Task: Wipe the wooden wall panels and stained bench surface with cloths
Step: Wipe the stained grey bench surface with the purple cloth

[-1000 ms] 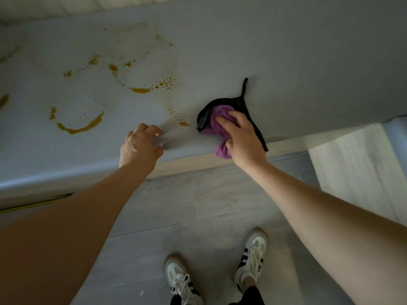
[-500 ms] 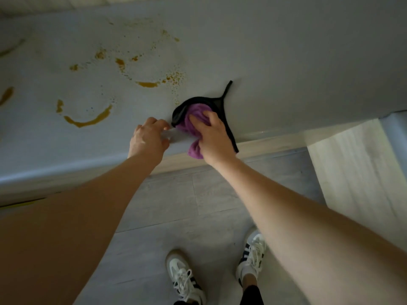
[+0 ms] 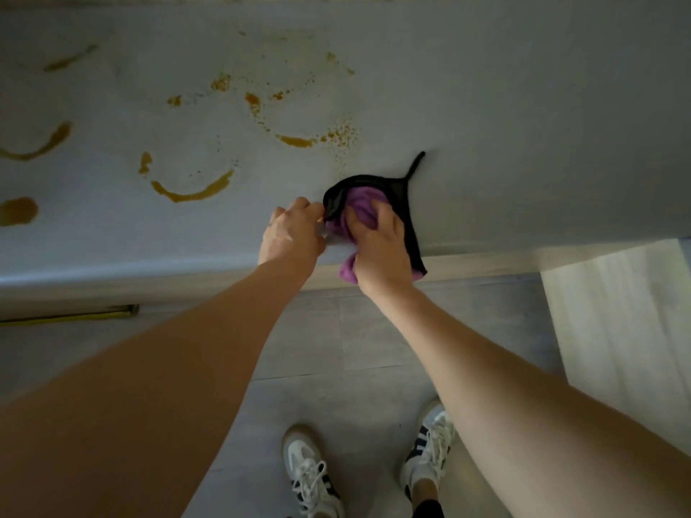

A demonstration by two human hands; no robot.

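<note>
Grey bench (image 3: 486,106) spans upper frame, orange-brown stains (image 3: 194,194) across its left half. Grey floor (image 3: 329,360) below w/ white sneakers (image 3: 310,476). Purple cloth (image 3: 361,205) + black cloth (image 3: 409,218) bunched near bench front edge, right of stains. Right hand (image 3: 377,248) on top, fingers curled round purple cloth. Left hand (image 3: 293,233) just beside, fingertips pinching black cloth edge.

Dim, soft, bluish light; wide-angle bending at edges; slight overall softness.

Purple cloth (image 3: 362,207), amber-stained grey bench (image 3: 523,106)
</note>
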